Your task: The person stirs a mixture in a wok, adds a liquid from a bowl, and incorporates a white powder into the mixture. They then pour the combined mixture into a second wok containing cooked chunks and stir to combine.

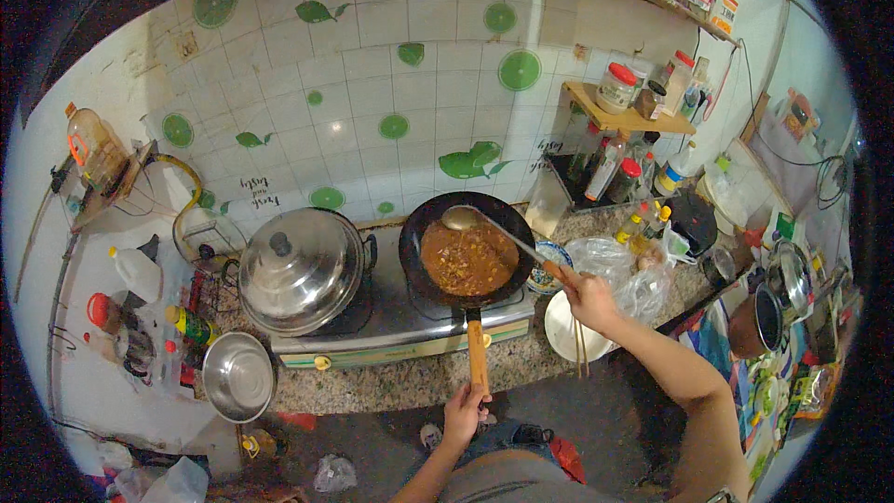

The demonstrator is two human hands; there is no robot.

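Note:
My left hand (pixel 466 413) is wrapped around the end of the wooden handle (pixel 477 349) of a black wok (pixel 412 251). The wok sits on the right burner of a two-burner gas stove (pixel 391 335). Inside it is a reddish-brown sauce (pixel 464 265) with small chopped bits. My right hand (pixel 592 300) grips the wooden end of a metal ladle (pixel 513 237). The ladle's bowl rests at the far edge of the sauce, partly over the wok's wall. Below my right hand stands a white bowl (pixel 562 335) with wooden chopsticks (pixel 580 353) across it.
A large lidded steel pot (pixel 304 279) covers the left burner. A steel basin (pixel 239 377) sits at the counter's left front. To the right are a patterned bowl (pixel 552 255), plastic bags (pixel 639 286) and seasoning bottles (pixel 607 168). Jars (pixel 617 87) stand on a wooden shelf (pixel 628 114).

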